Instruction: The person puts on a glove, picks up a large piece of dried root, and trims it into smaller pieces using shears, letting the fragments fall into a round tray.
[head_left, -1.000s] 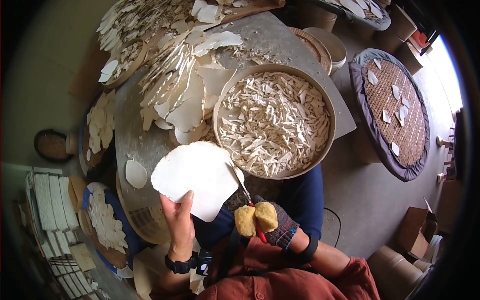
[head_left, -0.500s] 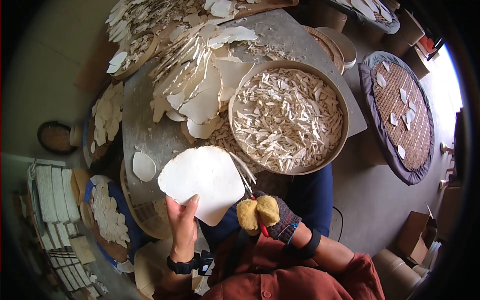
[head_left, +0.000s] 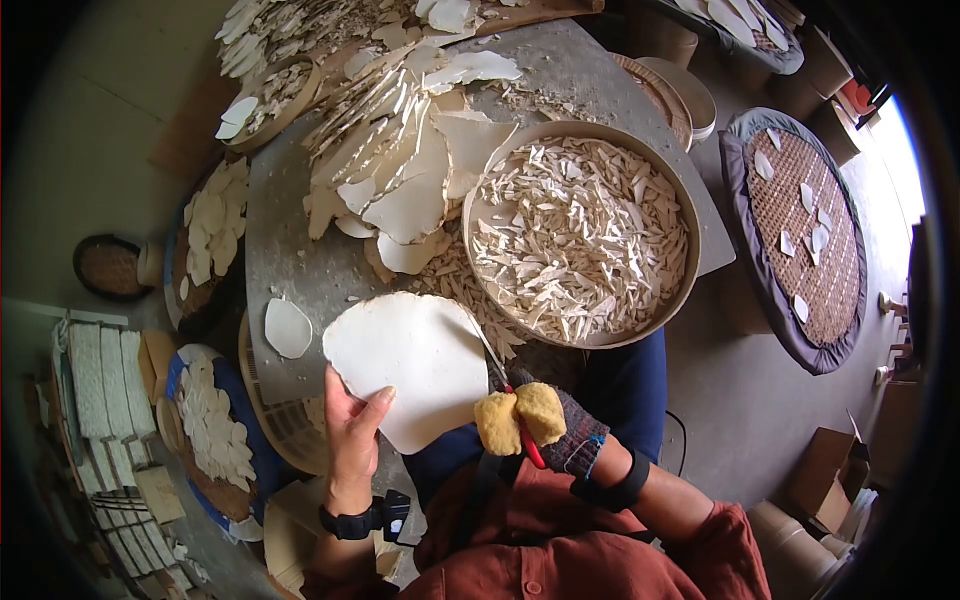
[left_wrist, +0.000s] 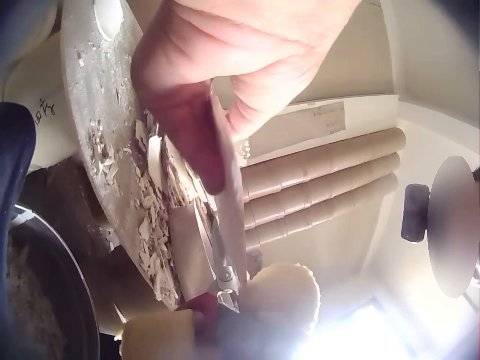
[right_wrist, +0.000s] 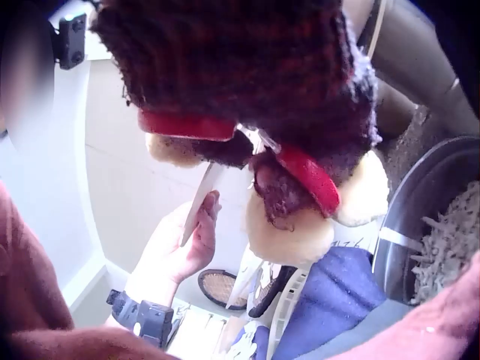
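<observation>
In the head view a broad, thin white slice with a rough brownish rim (head_left: 410, 355) lies over the lap at the table's front. My bare left hand (head_left: 352, 430) pinches its lower left side, the thumb on top. My right hand (head_left: 582, 438), in a dark knitted glove, grips red-handled scissors (head_left: 531, 448) padded with yellow sponge (head_left: 497, 423). The blades reach up along the slice's right edge. From the left wrist, the slice (left_wrist: 229, 187) appears edge-on, with the scissors' pivot (left_wrist: 225, 276) beside it. The right wrist view shows the glove (right_wrist: 240, 67) around both red handles.
A round tray (head_left: 470, 225) full of pale trimmings stands right behind the scissors. Large slices (head_left: 405, 195) lean in a heap to its left. One small slice (head_left: 288, 328) lies at the table's left. A cloth-rimmed woven tray (head_left: 815, 260) with several pieces stands at the right.
A narrow strip has come off the slice's right edge and dropped from it. The slice has turned slightly in my left hand, and the scissor blades now lie along its upper right edge.
</observation>
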